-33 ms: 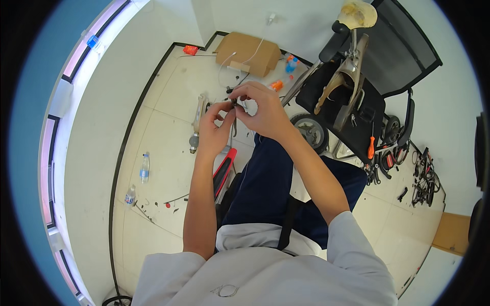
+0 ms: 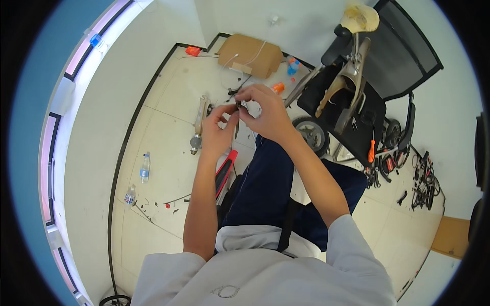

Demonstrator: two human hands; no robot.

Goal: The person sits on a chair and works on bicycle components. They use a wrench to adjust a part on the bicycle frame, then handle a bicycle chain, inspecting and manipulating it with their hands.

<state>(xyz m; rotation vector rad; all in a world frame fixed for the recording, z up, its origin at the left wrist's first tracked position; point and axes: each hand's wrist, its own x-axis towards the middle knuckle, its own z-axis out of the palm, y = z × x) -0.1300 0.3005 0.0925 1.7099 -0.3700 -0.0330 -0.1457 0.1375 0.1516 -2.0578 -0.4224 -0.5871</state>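
My left hand (image 2: pixel 218 133) and my right hand (image 2: pixel 266 113) meet in front of me, raised over the floor and my knees. Fingertips of both pinch a small dark metal part (image 2: pixel 238 104), mostly covered by the fingers. Below them shows a narrow dark curved piece (image 2: pixel 237 131); whether it joins the pinched part I cannot tell. Just past my left hand lies a tubular metal bicycle part (image 2: pixel 198 125) with a silver end. Beside my left forearm is a long red and black object (image 2: pixel 225 174).
A black office chair (image 2: pixel 375 115) at right carries a metal frame piece with a worn saddle (image 2: pixel 360 19) and an orange-handled screwdriver (image 2: pixel 371 153). A small wheel (image 2: pixel 311 135) is beside it. Flattened cardboard (image 2: pixel 250 53) lies far ahead; plastic bottles (image 2: pixel 145 168) stand left. Black parts (image 2: pixel 426 178) are piled right.
Both hands have shifted very slightly to the right and downward in the picture, still pinching the small part. The surroundings have also shifted slightly.
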